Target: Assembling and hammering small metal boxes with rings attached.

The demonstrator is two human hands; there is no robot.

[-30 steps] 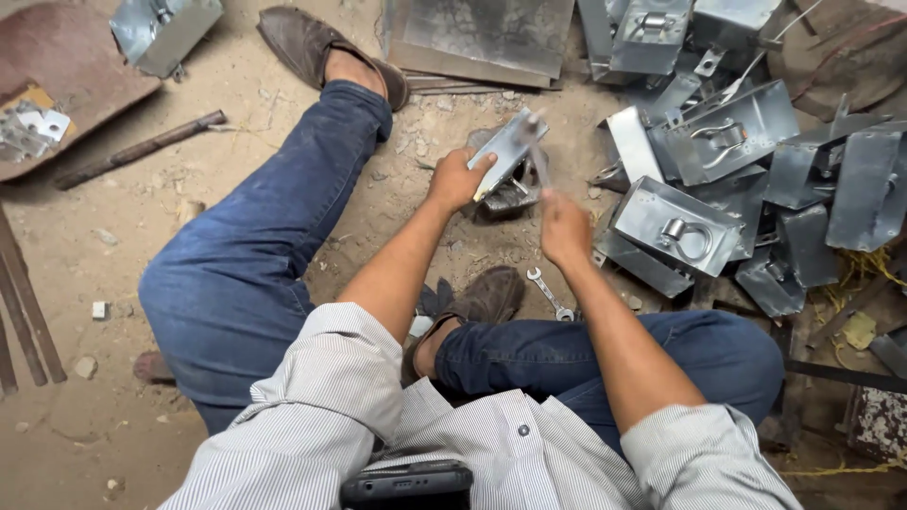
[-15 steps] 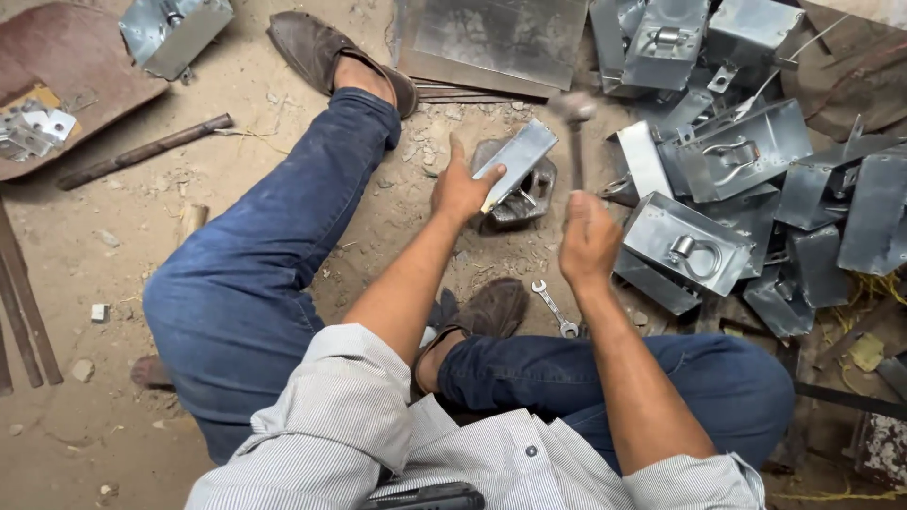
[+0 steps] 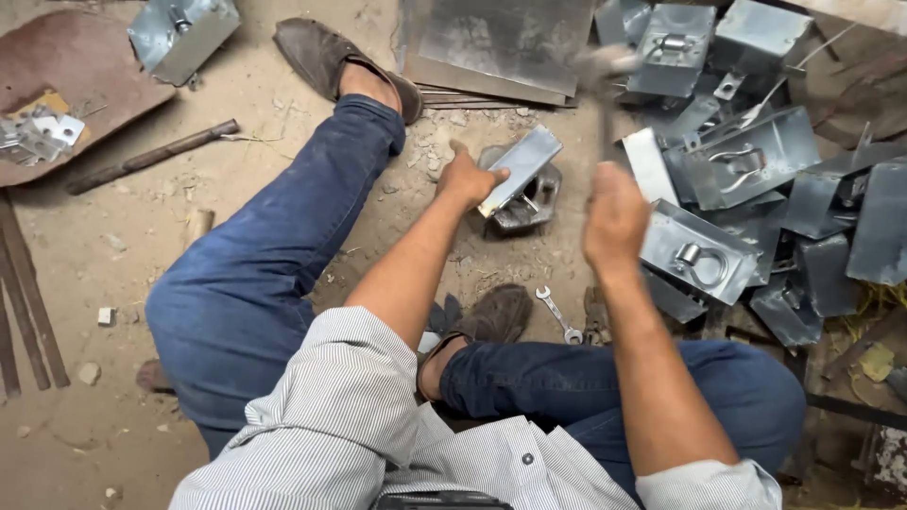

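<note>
Soft, even daylight fills the scene, bright without harsh glare. Shadows are faint and short, pooled under the jeans-clad legs. The galvanised metal boxes (image 3: 727, 179) give a dull sheen only. The raised right hand (image 3: 614, 219) and the hammer (image 3: 605, 71) above it smear with motion blur; the sandy floor (image 3: 236, 189) stays sharp.

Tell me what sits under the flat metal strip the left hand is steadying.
Under the metal strip held by the left hand sits a dark, rounded iron block on the dirt floor. The strip covers the block's top face.
</note>
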